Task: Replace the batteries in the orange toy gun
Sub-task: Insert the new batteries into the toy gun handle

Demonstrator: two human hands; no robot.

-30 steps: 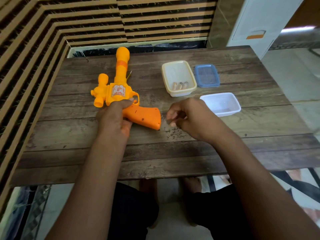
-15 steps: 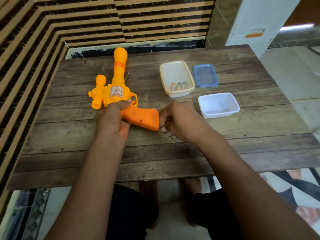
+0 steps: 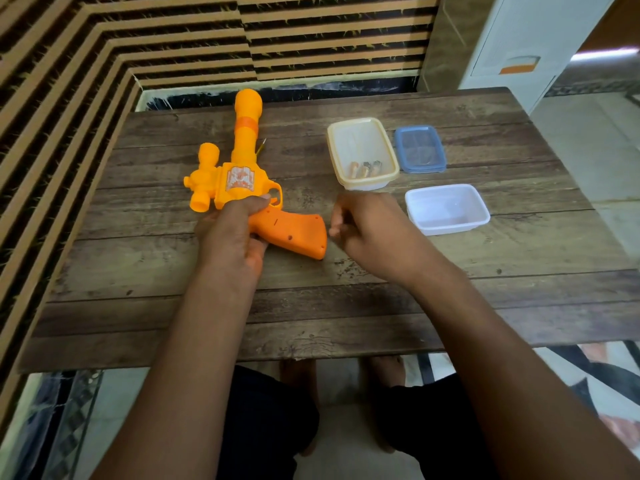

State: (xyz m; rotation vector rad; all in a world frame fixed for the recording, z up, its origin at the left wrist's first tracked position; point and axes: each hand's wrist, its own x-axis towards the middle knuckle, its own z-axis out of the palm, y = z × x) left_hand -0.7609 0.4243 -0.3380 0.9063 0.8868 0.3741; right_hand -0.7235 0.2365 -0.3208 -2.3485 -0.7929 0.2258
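Observation:
The orange toy gun (image 3: 242,181) lies flat on the wooden table (image 3: 346,306), its barrel pointing away from me and its darker orange handle (image 3: 294,233) pointing right. My left hand (image 3: 235,237) grips the gun where the handle meets the body. Just right of the handle's end hovers my right hand (image 3: 367,233), fingers curled, a small gap between it and the handle; I cannot tell whether it holds anything. Three batteries (image 3: 365,168) lie in a cream tub (image 3: 339,147) behind my right hand.
A blue lid (image 3: 419,148) lies right of the cream tub. An empty white tub (image 3: 447,209) stands right of my right hand. A thin pointed tool (image 3: 261,146) peeks out beside the barrel. Striped walls close in at the left and back.
My right hand went to the end of the handle half a second ago and has since drawn back slightly to the right. My left hand keeps its grip on the gun.

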